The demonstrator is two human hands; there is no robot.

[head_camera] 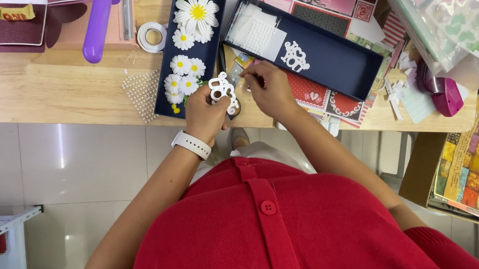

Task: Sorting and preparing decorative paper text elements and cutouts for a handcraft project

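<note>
My left hand (204, 113) grips the white paper cutout (221, 87); right hand (269, 88) pinches its three-o'clock edge. Advise steady, light pressure.

You've got one view only, head-mounted, looking steeply down your own chest. Both hands sit close at centre frame, over the near edge of the wooden table (48, 89). Tabletop fills the far half; floor shows left, near side.

left hand (204, 113): fingers curled, pinching | right hand (271, 88): fingers pinched | both forearms raised, hands close
</note>
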